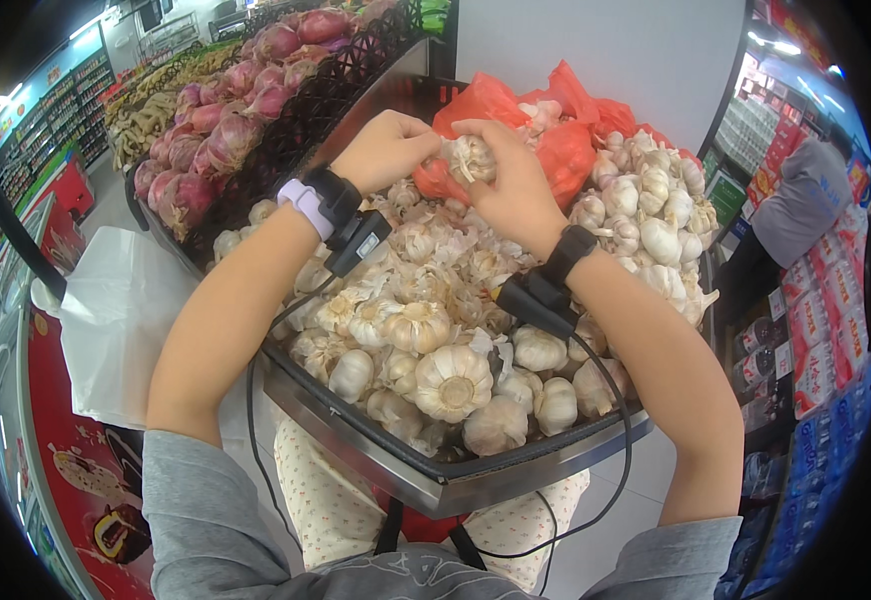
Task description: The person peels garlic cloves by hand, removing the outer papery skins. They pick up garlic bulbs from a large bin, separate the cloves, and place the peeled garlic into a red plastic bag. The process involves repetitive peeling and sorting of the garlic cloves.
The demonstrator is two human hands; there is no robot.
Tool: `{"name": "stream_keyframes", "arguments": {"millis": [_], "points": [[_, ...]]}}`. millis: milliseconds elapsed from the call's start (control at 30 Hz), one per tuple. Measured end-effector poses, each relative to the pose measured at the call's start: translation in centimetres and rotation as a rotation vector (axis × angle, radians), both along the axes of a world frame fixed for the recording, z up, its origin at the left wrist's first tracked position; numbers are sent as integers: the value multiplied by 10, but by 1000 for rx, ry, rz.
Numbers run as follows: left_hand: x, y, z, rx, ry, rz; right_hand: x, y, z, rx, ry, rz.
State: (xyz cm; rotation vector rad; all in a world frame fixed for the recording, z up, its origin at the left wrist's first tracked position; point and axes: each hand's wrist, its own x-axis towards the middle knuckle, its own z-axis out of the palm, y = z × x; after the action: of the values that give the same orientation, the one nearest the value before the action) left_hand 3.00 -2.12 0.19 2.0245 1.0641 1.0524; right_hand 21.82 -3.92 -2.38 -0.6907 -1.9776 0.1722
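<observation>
Between thumb and fingers of my right hand [514, 169] is a garlic bulb [470, 159], raised above the display bin. My left hand [394, 150] is at the bulb's left side, its fingers curled in and the fingertips by the skin; whether they pinch a piece of it is too small to tell. Right behind both hands lies a red plastic bag [567, 161] with garlic inside. Loose papery garlic skins [443, 247] cover the middle of the bin below my hands. Whole garlic bulbs [454, 382] fill the front, and a heap of cleaner bulbs [653, 195] rises at the right.
A black-edged metal bin rim [443, 480] runs close before my body. Red onions [229, 139] sit in a black crate [323, 97] at the left. White plastic bags [124, 322] hang at the left. Cables [623, 420] trail from both wrists. A person [803, 202] stands at the right.
</observation>
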Motion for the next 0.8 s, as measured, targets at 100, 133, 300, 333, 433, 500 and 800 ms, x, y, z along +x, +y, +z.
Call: {"name": "stream_keyframes", "arguments": {"millis": [100,133,300,333,433,500,800], "points": [[-6,1,4,30,47,70,0,1,-1,-166,72,107],[-10,7,3,44,66,85,-1,3,-1,-235,101,151],[-11,14,-5,42,78,232,-3,12,-3,-383,245,371],[-13,15,-4,48,115,245,-3,12,-2,-406,261,400],[-17,15,-2,35,231,265,-4,7,1,-439,282,430],[-19,15,-2,33,294,234,-5,5,2,-448,283,436],[-14,7,-4,112,446,124,-3,-4,10,-705,391,503]]}}
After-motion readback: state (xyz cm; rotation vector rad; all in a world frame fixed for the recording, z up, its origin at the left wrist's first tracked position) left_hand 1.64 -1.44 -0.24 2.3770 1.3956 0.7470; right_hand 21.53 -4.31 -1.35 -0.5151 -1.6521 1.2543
